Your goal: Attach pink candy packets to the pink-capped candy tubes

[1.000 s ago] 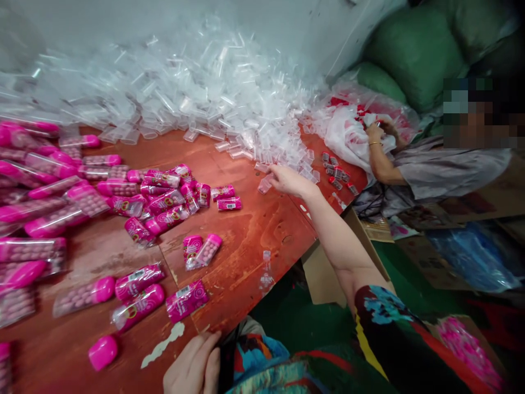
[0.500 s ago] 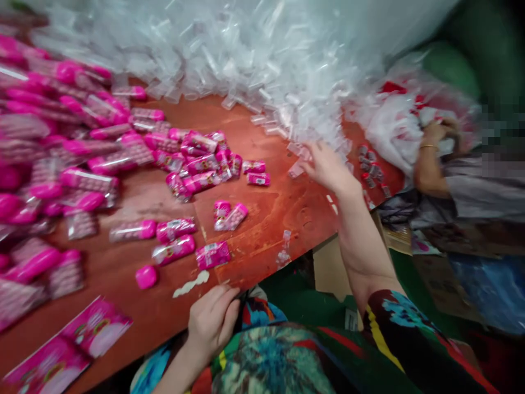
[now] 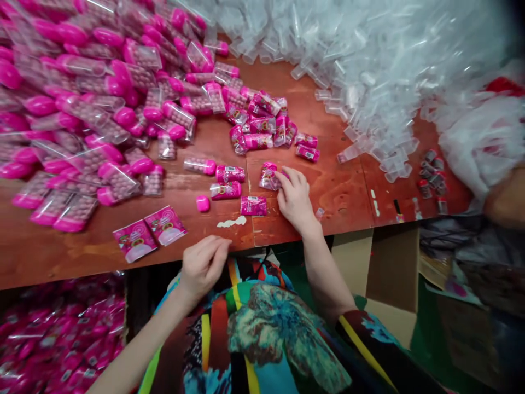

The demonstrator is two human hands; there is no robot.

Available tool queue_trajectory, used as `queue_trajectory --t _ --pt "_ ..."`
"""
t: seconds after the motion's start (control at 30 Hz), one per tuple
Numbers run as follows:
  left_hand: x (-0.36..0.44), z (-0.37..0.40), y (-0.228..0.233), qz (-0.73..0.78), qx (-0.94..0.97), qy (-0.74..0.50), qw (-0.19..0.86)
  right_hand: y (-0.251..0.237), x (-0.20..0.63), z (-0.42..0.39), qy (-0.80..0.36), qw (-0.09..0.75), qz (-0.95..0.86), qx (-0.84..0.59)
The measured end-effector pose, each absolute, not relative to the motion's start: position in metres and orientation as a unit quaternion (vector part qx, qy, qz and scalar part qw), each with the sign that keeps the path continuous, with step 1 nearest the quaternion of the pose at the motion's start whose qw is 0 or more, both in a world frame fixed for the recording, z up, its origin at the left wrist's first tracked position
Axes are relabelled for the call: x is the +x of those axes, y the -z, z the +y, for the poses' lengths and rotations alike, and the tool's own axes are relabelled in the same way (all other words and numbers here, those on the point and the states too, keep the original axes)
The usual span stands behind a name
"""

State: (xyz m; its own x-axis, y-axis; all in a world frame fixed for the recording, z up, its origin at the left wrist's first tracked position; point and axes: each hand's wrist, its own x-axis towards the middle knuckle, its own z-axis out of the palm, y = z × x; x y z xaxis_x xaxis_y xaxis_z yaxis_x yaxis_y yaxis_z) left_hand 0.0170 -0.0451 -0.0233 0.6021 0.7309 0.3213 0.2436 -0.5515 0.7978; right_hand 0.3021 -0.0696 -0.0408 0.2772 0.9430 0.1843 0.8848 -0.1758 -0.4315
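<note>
Right hand (image 3: 294, 198) fingertips touching a pink packet (image 3: 268, 176) on the desk (image 3: 336, 191), grip apart; left hand (image 3: 204, 264) loosely curled, holding nothing, at the desk edge.

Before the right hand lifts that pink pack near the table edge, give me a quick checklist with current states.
1. Right hand on the pink pack: ok, fingers touch it.
2. Pack lifted off the table: not ok, it lies flat.
3. Left hand free: cannot tell, fingers are curled at the table edge.
4. Loose pink cap within reach: ok, it lies apart near the edge.
5. Clear tubes piled clear of the pack: ok.
</note>
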Motion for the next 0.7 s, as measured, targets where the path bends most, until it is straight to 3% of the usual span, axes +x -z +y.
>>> queue_trajectory --t 0.17,0.3,0.4,0.5,0.7 --pt "-0.015 -0.049 0.028 0.402 0.773 -0.321 0.371 0.052 0.308 -0.064 -0.065 0.286 -0.574 -0.764" --pt "-0.016 -0.054 0.029 0.403 0.771 -0.329 0.368 0.047 0.295 -0.071 -0.123 0.425 -0.505 -0.741" --pt "-0.007 -0.043 0.029 0.409 0.82 -0.315 0.247 0.04 0.272 -0.078 -0.229 0.532 -0.402 -0.709" --pt "0.005 -0.023 0.028 0.432 0.855 -0.266 0.107 0.034 0.247 -0.082 -0.354 0.579 -0.337 -0.653" --pt "0.034 -0.015 0.028 0.388 0.879 -0.269 0.073 0.036 0.233 -0.094 -0.368 0.611 -0.266 -0.648"
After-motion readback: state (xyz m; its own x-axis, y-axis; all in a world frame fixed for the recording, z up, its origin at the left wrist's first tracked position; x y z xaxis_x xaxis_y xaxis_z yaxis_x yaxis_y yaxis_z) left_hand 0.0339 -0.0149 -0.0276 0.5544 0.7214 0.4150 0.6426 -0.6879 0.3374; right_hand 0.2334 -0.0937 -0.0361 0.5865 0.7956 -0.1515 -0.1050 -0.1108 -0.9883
